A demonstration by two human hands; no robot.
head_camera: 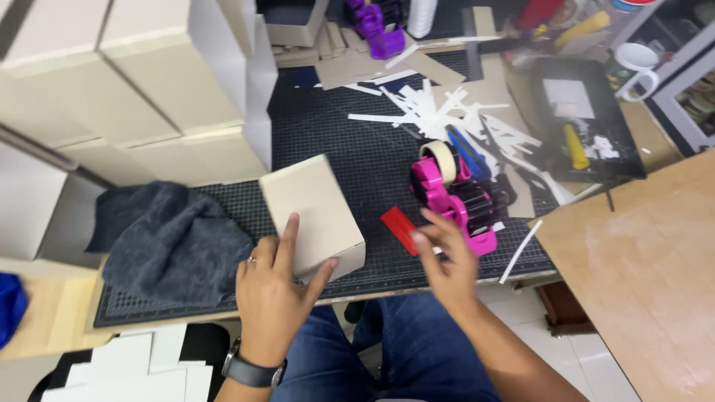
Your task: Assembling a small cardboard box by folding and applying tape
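Resting spread-fingered on the beige box (313, 212) — long axis away-left — left hand (272, 286); right hand (447, 260) blurred, fingers' state untellable.

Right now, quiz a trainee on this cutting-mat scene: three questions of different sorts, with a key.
1. True or false: the left hand rests on the beige box.
2. What lies left of the box? A) grey cloth B) white mug C) purple dispenser
3. Fill in: the right hand is nearest the pink ____ dispenser.

Key: 1 true; 2 A; 3 tape.
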